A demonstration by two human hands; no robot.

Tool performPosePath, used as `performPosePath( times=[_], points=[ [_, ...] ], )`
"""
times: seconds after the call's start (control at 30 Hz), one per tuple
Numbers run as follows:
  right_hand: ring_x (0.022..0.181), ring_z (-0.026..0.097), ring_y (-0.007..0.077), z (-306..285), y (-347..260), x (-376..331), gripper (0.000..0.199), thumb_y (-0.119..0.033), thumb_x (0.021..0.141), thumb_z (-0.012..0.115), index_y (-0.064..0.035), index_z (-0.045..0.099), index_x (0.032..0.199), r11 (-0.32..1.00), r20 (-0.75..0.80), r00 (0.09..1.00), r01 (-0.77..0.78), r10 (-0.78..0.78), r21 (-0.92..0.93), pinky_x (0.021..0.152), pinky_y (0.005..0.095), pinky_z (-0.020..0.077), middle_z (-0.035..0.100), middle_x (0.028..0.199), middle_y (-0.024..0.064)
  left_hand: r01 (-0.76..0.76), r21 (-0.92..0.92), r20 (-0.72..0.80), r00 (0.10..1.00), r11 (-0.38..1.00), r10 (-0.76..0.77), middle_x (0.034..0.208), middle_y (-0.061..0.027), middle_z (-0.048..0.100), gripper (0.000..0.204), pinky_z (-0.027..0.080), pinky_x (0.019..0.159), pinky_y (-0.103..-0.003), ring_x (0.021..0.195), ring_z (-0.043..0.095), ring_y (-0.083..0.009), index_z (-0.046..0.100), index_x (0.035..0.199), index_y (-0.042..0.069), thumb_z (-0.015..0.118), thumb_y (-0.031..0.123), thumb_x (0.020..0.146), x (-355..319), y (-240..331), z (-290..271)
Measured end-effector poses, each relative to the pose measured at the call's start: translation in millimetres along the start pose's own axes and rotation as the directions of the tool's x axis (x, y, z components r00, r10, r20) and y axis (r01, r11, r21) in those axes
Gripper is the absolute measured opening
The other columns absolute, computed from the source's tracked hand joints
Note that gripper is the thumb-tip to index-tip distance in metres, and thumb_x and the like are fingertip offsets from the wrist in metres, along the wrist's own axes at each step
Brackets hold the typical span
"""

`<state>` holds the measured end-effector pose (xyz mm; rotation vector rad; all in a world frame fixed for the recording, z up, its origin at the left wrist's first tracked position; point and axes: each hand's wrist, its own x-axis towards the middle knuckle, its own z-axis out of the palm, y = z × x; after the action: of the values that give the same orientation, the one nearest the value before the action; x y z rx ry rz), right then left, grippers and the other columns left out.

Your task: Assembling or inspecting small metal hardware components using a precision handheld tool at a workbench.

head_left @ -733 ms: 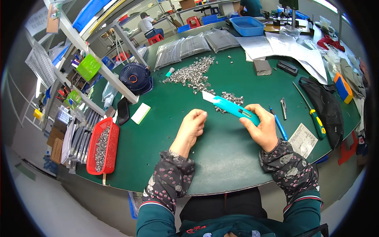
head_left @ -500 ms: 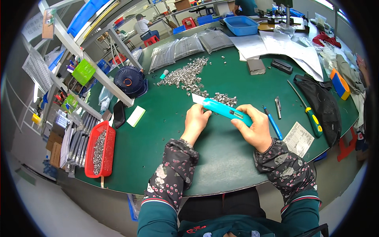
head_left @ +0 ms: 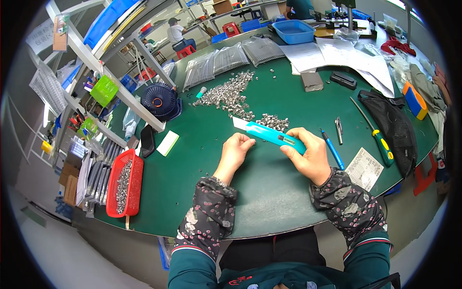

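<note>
My right hand [head_left: 312, 153] is wrapped round the turquoise handle of a utility knife [head_left: 263, 132]. Its pale blade points left, toward the far side of my left hand. My left hand [head_left: 233, 155] is closed in a pinch just below the blade, apart from it; what the fingertips hold, if anything, is too small to make out. Beyond the knife lies a small heap of shiny metal parts [head_left: 273, 121], which runs into a larger pile of the same kind [head_left: 226, 92] farther back.
At the left edge stands a red basket [head_left: 136, 185] of metal parts, near a phone [head_left: 147, 141] and a fan [head_left: 160, 102]. Bagged tubes [head_left: 231, 58] lie at the back. To the right are a blue pen-like tool [head_left: 333, 151], a screwdriver [head_left: 380, 144] and a black mesh bag [head_left: 392, 130].
My left hand has shifted slightly left and down, a little away from the blade. My right hand keeps the knife in nearly the same place.
</note>
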<state>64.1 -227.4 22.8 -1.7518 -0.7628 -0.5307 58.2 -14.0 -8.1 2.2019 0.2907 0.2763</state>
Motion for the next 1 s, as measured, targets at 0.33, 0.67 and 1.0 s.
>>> performPosePath(
  times=[0.33, 0.67, 1.0],
  points=[
    [0.062, 0.057, 0.0274, 3.1, 6.8, 0.3, 0.026, -0.022, 0.067, 0.065, -0.0038, 0.056, 0.083, 0.995, 0.155, 0.983, -0.091, 0.097, -0.048, 0.054, 0.0329, 0.0428, 0.058, 0.073, 0.0123, 0.251, -0.85, 0.207, 0.968, 0.462, -0.145, 0.074, -0.0014, 0.05, 0.011, 0.021, 0.033, -0.013, 0.044, 0.03, -0.0011, 0.049, 0.093, 0.006, 0.05, 0.014, 0.085, -46.5, 3.0, -42.4],
    [0.052, 0.054, 0.0219, 8.4, 7.7, -5.8, 0.028, -0.027, 0.068, 0.065, -0.0031, 0.058, 0.082, 0.976, 0.403, 0.89, -0.211, 0.215, -0.055, 0.05, 0.0312, 0.0411, 0.056, 0.061, 0.0117, 0.243, -0.905, 0.219, 0.97, 0.349, -0.106, 0.078, -0.0025, 0.051, 0.013, 0.023, 0.034, -0.013, 0.046, 0.032, -0.0017, 0.05, 0.097, 0.005, 0.05, 0.009, 0.084, -50.0, -17.4, -48.9],
    [0.049, 0.053, 0.0199, 9.9, 10.0, -6.3, 0.029, -0.03, 0.07, 0.064, -0.0039, 0.059, 0.082, 0.971, 0.468, 0.853, -0.231, 0.232, -0.059, 0.048, 0.0304, 0.0406, 0.055, 0.058, 0.0104, 0.263, -0.871, 0.256, 0.964, 0.414, -0.073, 0.074, -0.0003, 0.049, 0.014, 0.02, 0.035, -0.013, 0.044, 0.029, -0.0002, 0.051, 0.096, 0.004, 0.051, 0.011, 0.084, -51.6, -14.1, -48.3]
  ],
)
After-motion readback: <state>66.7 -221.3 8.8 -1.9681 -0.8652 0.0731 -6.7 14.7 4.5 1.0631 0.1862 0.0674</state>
